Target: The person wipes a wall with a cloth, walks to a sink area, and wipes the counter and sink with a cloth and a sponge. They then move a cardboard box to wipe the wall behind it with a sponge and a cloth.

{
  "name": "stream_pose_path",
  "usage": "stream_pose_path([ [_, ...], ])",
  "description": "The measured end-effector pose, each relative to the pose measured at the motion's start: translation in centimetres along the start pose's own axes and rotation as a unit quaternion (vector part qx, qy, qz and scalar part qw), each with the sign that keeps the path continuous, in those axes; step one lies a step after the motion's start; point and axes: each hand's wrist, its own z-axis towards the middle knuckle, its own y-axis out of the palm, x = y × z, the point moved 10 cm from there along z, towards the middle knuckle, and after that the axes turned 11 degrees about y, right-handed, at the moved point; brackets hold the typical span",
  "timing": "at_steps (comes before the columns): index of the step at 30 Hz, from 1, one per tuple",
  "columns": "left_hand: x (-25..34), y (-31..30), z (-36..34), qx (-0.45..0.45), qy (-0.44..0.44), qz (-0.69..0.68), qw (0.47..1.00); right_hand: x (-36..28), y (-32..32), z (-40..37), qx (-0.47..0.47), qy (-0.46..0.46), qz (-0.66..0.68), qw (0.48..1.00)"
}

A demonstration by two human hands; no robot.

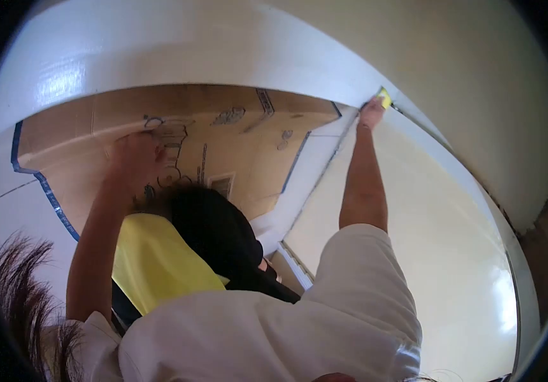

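Observation:
My right hand (pixel 370 113) is stretched far out to the upper right, its fingers closed on a small yellow pad (pixel 385 97). The pad touches the white trim where it meets the edge of the pale panel (pixel 414 210); too little of it shows to tell whether it is a sponge or a folded sheet. On the left, my left hand (pixel 139 156) is raised with its fingers curled in, and nothing shows in them. Behind it lies brown cardboard (pixel 242 149) with dark printed drawings. A yellow cloth (pixel 159 261) hangs at my body, beside my dark clothing.
Blue tape (pixel 51 197) runs along parts of the cardboard's edges. White tiles (pixel 6 210) border it. A broad white curved surface (pixel 178 44) spans the top, and a beige wall (pixel 477 76) rises at the upper right. Loose hair hangs at the lower left.

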Motion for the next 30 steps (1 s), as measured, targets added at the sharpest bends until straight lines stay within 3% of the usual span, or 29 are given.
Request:
stream_pose_path([
  [1,0.2,-1.0,0.3,0.002,-0.004,0.009,1.000,0.7,-0.4,0.5,0.026,0.009,-0.056,0.998],
  [5,-0.3,-1.5,1.1,-0.084,-0.062,-0.010,0.995,-1.1,-3.1,0.7,0.065,0.027,-0.034,0.997],
  [7,-1.1,-1.2,1.8,-0.114,-0.082,-0.024,0.990,-3.9,-3.0,-0.6,-0.049,0.133,-0.049,0.989],
  [8,-1.4,-0.5,2.3,-0.152,-0.109,-0.061,0.981,-11.7,-5.3,-3.2,0.040,-0.052,0.164,0.984],
  [9,-1.9,1.1,1.7,-0.202,-0.137,-0.099,0.965,-14.4,-1.8,-4.9,-0.138,0.032,0.246,0.959],
  [11,-3.1,2.2,2.1,-0.203,-0.119,-0.109,0.966,-30.0,-4.3,-14.7,0.077,-0.198,0.107,0.971],
  [12,-2.9,3.0,1.8,-0.214,-0.106,-0.116,0.964,-38.4,-6.5,-18.7,0.122,-0.222,-0.077,0.964],
  [13,-1.9,1.8,1.8,-0.217,-0.109,-0.115,0.963,-44.2,-8.2,-19.3,-0.184,-0.152,0.147,0.960],
  [14,-2.3,1.9,1.5,-0.156,-0.082,-0.133,0.975,-49.7,-7.5,-21.9,-0.205,-0.173,0.203,0.942],
  [15,-2.3,1.4,1.5,-0.126,-0.071,-0.141,0.979,-54.1,-10.3,-23.3,-0.155,-0.180,0.381,0.894],
  [17,-1.4,0.1,1.4,-0.106,-0.098,-0.168,0.975,-56.5,-15.3,-24.1,-0.072,-0.323,0.464,0.822],
  [19,-1.9,0.2,1.5,-0.111,-0.141,-0.190,0.965,-54.3,-12.4,-21.7,-0.033,-0.352,0.420,0.836],
  [21,-3.0,2.3,1.5,-0.154,-0.135,-0.179,0.962,-45.3,-6.8,-12.6,-0.108,-0.294,0.198,0.929],
  [22,-2.9,2.3,1.7,-0.153,-0.136,-0.178,0.963,-40.5,-4.2,-8.3,-0.144,-0.281,0.069,0.946],
  [23,-2.8,2.5,1.6,-0.167,-0.144,-0.177,0.959,-31.4,-2.3,-3.8,0.041,-0.252,0.027,0.966],
  [24,-2.8,2.6,1.5,-0.181,-0.153,-0.175,0.956,-26.5,-6.1,-2.5,0.185,-0.334,0.070,0.921],
  [25,-2.8,2.4,1.6,-0.179,-0.152,-0.174,0.956,-20.1,-3.4,0.8,0.132,-0.278,-0.081,0.948],
  [26,-2.7,2.3,1.7,-0.189,-0.153,-0.161,0.956,-12.3,-2.6,3.2,0.023,-0.108,0.065,0.992],
  [27,-2.5,2.4,1.7,-0.201,-0.153,-0.149,0.956,-7.0,-2.5,2.8,0.035,0.051,-0.084,0.995],
  [28,-2.4,2.4,1.7,-0.201,-0.150,-0.148,0.957,-6.3,-4.1,0.9,0.005,0.131,-0.093,0.987],
  [30,-2.6,2.1,1.5,-0.176,-0.159,-0.170,0.956,-5.6,-4.4,-0.4,0.011,0.171,-0.071,0.983],
])
